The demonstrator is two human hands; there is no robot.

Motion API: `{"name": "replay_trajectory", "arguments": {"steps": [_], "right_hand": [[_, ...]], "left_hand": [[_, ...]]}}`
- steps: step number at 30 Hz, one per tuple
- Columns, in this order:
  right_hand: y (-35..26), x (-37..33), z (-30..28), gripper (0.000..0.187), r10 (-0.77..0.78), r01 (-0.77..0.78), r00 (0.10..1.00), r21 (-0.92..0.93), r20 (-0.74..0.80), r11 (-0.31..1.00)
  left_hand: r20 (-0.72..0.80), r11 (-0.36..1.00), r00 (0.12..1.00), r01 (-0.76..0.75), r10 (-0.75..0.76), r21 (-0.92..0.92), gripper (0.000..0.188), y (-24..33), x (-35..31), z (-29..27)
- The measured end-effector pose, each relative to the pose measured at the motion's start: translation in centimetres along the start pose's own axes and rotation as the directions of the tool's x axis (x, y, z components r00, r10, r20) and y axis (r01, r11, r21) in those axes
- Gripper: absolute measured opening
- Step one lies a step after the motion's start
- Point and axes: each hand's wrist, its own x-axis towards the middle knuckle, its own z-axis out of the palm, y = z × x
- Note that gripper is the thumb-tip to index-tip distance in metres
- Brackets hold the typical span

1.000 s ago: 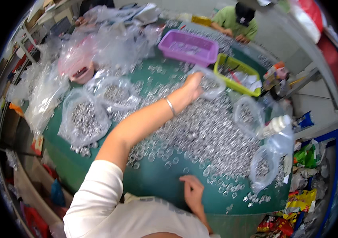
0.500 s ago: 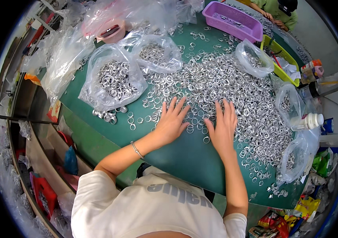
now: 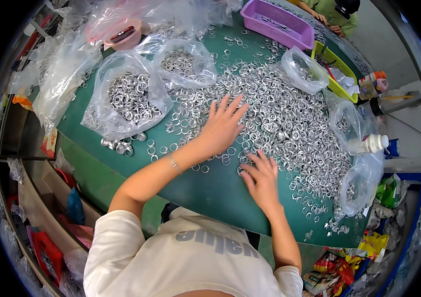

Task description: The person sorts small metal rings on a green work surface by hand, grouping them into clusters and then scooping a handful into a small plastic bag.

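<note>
Many silver-coloured rings [image 3: 299, 123] lie spread in a wide heap over the green table [image 3: 195, 190]. My left hand [image 3: 222, 126] rests over the left part of the heap, palm down, with its fingers spread and nothing gripped. Nearer to me, my right hand [image 3: 261, 178] is at the front edge of the heap, its fingers apart and slightly bent, touching a few loose rings. To the left of my left hand stands an open clear plastic bag [image 3: 99, 106] filled with rings. Behind it is a second clear bag [image 3: 203, 67] that also holds rings.
Beyond the heap stand a purple basket [image 3: 279, 24] and a yellow-green basket [image 3: 341, 74]. More plastic bags [image 3: 356, 183] and a white bottle [image 3: 371, 144] line the right edge. A pink bowl [image 3: 126, 37] sits far left. Across the table, a person in green [image 3: 336, 22] works.
My left hand has reached farther over the rings. My right hand has drawn back toward me and a little left, its fingers now more bent. The whole view has shifted slightly.
</note>
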Motion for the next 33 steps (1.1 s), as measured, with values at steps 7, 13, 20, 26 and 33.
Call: {"name": "replay_trajectory", "arguments": {"steps": [7, 13, 20, 26, 33], "right_hand": [[5.6, 5.1, -1.5, 0.013, 0.213, -0.369, 0.865, -0.286, -0.455, 0.885], [5.5, 4.7, -2.4, 0.012, 0.176, -0.292, 0.843, -0.158, -0.508, 0.943], [-2.5, 2.3, -2.7, 0.011, 0.283, -0.186, 0.959, 0.77, 0.008, 0.61], [-4.5, 2.8, 0.9, 0.011, 0.255, -0.234, 0.946, 0.965, 0.197, 0.121], [-4.5, 2.2, 1.3, 0.015, 0.22, -0.35, 0.9, 0.924, 0.377, -0.151]], "left_hand": [[0.121, 0.992, 0.987, -0.114, 0.106, 0.061, 0.051, 2.2, 0.0, 3.6], [0.249, 0.989, 0.96, -0.143, 0.13, 0.037, 0.058, 3.5, -4.2, 1.6], [0.125, 0.696, 0.983, 0.181, -0.131, -0.695, 0.054, 5.4, -7.1, -3.4], [0.134, 0.52, 0.938, 0.292, -0.32, -0.803, 0.042, 4.4, -9.2, -4.3], [0.136, 0.6, 0.931, 0.324, -0.338, -0.731, 0.04, 4.3, -9.7, -4.9]]}}
